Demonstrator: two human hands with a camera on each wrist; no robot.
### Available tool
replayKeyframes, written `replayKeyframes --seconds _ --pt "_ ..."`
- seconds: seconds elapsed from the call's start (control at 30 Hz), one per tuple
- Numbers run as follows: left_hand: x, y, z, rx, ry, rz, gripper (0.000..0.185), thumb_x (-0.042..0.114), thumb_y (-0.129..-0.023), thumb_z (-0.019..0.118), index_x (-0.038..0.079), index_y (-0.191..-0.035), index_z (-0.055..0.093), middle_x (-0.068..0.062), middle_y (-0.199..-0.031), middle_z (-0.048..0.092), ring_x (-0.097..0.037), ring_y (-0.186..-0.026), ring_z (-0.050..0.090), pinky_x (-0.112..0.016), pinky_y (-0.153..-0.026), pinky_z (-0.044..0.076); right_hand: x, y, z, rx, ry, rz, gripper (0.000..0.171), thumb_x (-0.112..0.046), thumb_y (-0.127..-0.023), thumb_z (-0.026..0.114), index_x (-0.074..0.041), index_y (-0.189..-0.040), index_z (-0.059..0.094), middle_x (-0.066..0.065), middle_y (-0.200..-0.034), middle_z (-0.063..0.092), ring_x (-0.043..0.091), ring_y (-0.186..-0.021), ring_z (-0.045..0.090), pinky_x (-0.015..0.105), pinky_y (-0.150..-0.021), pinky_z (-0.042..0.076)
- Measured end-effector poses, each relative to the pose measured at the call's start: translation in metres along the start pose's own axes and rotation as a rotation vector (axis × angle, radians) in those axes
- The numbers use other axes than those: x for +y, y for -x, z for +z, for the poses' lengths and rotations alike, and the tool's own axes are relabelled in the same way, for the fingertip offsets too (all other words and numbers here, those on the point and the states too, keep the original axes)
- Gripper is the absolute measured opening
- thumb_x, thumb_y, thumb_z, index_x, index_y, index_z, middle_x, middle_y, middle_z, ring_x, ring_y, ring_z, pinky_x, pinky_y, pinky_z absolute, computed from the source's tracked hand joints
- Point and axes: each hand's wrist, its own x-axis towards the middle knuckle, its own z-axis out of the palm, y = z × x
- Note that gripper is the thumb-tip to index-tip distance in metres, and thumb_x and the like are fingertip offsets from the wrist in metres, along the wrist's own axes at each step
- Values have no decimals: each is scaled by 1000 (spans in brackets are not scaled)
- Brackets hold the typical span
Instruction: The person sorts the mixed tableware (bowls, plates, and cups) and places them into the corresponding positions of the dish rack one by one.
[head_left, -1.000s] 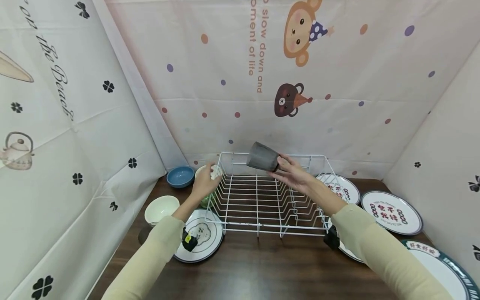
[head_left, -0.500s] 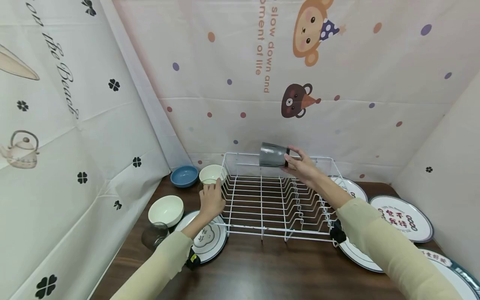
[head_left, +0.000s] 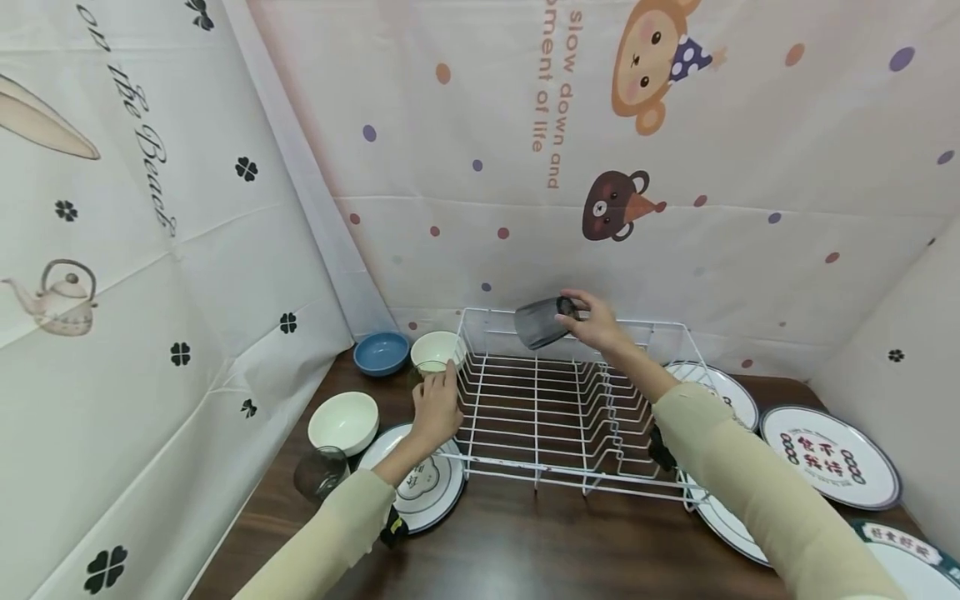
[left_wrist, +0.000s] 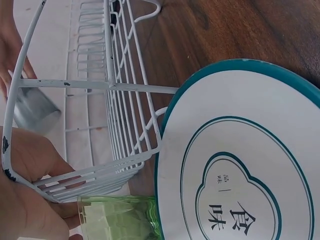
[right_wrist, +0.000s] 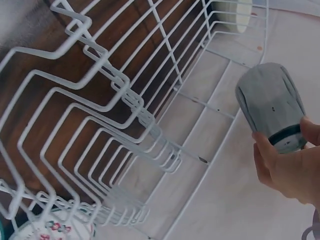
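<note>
Since a second ago the right hand [head_left: 592, 321] has tipped the grey cup [head_left: 538, 321] further, so its open mouth now slants down and left instead of lying level over the white wire rack [head_left: 570, 412]. That hand pinches the cup at its base end, thumb and fingers curled round it, above the rack's far rail. The left hand [head_left: 437, 406] has come off the far-left bowls and now grips the rack's left rim, fingers wrapped over the wire, as the left wrist view shows; a green glass [left_wrist: 117, 219] sits just below it beside the teal-rimmed plate [head_left: 420, 479].

My worry: the hold is only at the cup's narrow end, so it could slip and drop onto the wires or strike the far rail. Set down between the tines at a slant, it might topple. Pulling on the rim could also drag the rack against the plate touching its near-left corner.
</note>
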Motion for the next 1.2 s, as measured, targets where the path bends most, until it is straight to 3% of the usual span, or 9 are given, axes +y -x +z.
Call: replayKeyframes --seconds 0.1,0.2,0.33,0.47,0.7,0.93,1.2 --pt "0 2 -1 -9 25 -12 76 -11 -82 65 -8 -153 36 -28 -137 59 -43 -129 51 -62 -104 35 0 -7 11 -10 145 -58 57 -3 -98 65 4 -150 43 35 -149 45 48 -128 56 46 -99 54" --pt "-1 4 0 -19 46 -20 76 -11 -83 64 -8 -154 35 -28 -138 58 -43 -131 49 -63 -104 34 2 -14 25 -23 252 -144 52 0 -95 67 9 -143 49 36 -141 53 50 -127 54 57 -103 48" --pt "-1 6 1 -26 92 -30 74 -14 -85 60 -8 -154 34 -28 -139 58 -44 -132 47 -63 -102 34 4 -22 42 -71 371 -241 48 -1 -92 70 11 -136 55 35 -132 60 49 -117 59 58 -98 48" --pt "0 4 -2 -17 123 -36 71 -15 -88 56 -7 -154 34 -28 -140 57 -45 -132 46 -62 -100 34 2 -32 55 -119 453 -281 47 -4 -91 71 10 -134 58 33 -132 61 49 -119 58 58 -98 47" --pt "2 -2 -7 -4 137 -33 68 -14 -89 57 -6 -154 36 -28 -138 58 -45 -130 47 -61 -99 35 3 -48 76 -140 543 -284 49 -6 -89 73 8 -134 60 31 -130 64 46 -116 61 56 -97 47" --pt "4 -3 -5 -27 169 -60 70 -15 -89 56 -5 -155 35 -28 -141 57 -45 -133 44 -62 -101 34 5 -59 96 -182 612 -264 52 -6 -90 73 7 -137 58 29 -138 61 47 -131 55 55 -110 45" --pt "5 -3 -4 -47 161 -72 74 -15 -87 59 -4 -156 34 -27 -141 57 -43 -133 44 -61 -102 35 7 -65 110 -195 654 -250 44 -6 -92 70 7 -133 60 31 -133 62 47 -129 56 54 -111 44"
